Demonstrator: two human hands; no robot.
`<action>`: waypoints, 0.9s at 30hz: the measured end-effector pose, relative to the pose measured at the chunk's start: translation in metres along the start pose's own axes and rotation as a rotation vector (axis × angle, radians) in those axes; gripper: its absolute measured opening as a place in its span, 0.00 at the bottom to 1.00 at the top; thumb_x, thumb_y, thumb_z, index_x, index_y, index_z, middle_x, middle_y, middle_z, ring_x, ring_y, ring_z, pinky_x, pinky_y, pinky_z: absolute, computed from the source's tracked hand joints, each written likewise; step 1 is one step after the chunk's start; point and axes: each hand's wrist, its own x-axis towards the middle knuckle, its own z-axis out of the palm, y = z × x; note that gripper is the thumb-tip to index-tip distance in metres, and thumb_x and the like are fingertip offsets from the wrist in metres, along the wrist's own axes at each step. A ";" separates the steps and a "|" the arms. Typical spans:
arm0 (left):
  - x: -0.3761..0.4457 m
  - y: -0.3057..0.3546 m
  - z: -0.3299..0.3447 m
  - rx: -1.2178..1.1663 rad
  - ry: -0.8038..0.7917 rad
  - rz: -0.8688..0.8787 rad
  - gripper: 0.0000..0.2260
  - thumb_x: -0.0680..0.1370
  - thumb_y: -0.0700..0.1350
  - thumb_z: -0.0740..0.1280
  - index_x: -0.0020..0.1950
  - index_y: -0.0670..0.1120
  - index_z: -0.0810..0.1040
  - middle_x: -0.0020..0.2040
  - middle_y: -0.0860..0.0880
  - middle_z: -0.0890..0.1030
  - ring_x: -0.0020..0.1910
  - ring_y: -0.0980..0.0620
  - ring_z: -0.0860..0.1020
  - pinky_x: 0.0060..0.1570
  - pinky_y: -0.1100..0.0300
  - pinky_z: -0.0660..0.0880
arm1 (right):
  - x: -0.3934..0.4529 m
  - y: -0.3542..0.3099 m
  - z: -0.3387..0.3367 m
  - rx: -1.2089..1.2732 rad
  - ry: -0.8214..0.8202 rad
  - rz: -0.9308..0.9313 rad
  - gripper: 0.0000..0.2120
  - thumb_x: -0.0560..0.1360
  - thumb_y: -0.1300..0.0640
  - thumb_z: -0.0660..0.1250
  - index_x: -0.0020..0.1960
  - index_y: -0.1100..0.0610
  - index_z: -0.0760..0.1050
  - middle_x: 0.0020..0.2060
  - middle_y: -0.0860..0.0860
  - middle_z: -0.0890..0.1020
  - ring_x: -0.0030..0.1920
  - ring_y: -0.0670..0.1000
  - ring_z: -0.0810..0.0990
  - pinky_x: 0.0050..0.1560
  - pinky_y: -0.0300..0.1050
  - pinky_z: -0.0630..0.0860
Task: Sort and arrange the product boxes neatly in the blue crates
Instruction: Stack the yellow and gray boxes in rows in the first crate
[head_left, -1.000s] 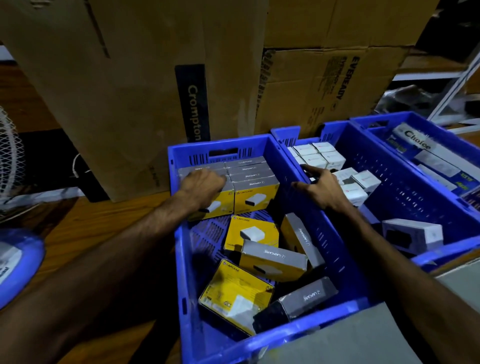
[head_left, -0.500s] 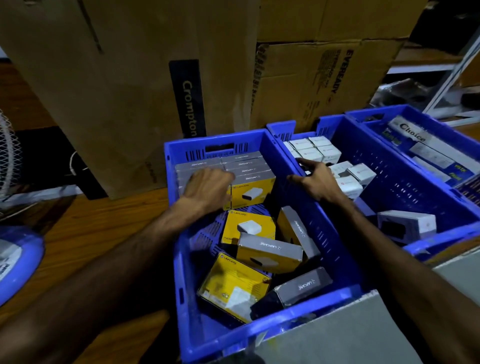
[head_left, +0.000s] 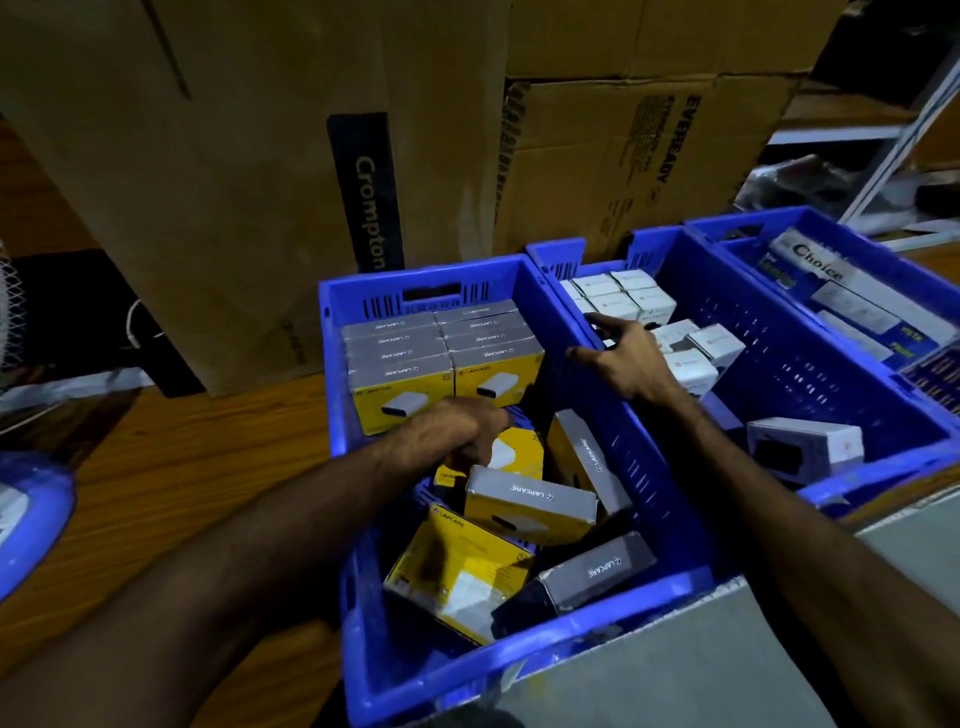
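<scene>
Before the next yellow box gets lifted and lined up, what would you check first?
1. Left hand on a loose yellow box: ok, fingers reach it; firm grip: cannot tell.
2. Right hand steadying the crate wall: ok.
3. Standing rows at the crate's far end neat: ok.
4. Free floor in front of the rows: ok.
5. Other loose boxes tidy: not ok, they lie tumbled.

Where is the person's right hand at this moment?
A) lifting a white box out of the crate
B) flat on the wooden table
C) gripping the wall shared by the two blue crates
C: the right hand curls over the blue crate wall between the yellow-box crate and the white-box crate.
</scene>
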 end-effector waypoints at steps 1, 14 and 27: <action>-0.002 0.000 -0.001 -0.059 -0.019 -0.022 0.22 0.71 0.37 0.74 0.64 0.43 0.74 0.45 0.45 0.82 0.34 0.49 0.79 0.21 0.63 0.71 | 0.000 0.000 0.000 -0.005 0.001 -0.003 0.36 0.69 0.43 0.75 0.75 0.51 0.72 0.67 0.52 0.80 0.62 0.53 0.81 0.63 0.46 0.76; -0.023 -0.024 -0.016 -0.451 0.250 0.077 0.33 0.60 0.43 0.86 0.58 0.51 0.72 0.51 0.53 0.74 0.46 0.46 0.76 0.38 0.55 0.73 | 0.003 0.003 0.000 -0.030 -0.005 -0.012 0.35 0.68 0.42 0.75 0.72 0.50 0.74 0.64 0.51 0.82 0.61 0.53 0.82 0.63 0.48 0.77; -0.075 -0.048 -0.009 -0.653 0.955 0.091 0.21 0.65 0.46 0.84 0.54 0.51 0.83 0.50 0.57 0.82 0.46 0.58 0.77 0.46 0.65 0.71 | -0.015 -0.014 0.001 -0.473 0.237 -0.688 0.22 0.77 0.55 0.63 0.71 0.53 0.74 0.54 0.58 0.76 0.50 0.61 0.77 0.45 0.57 0.77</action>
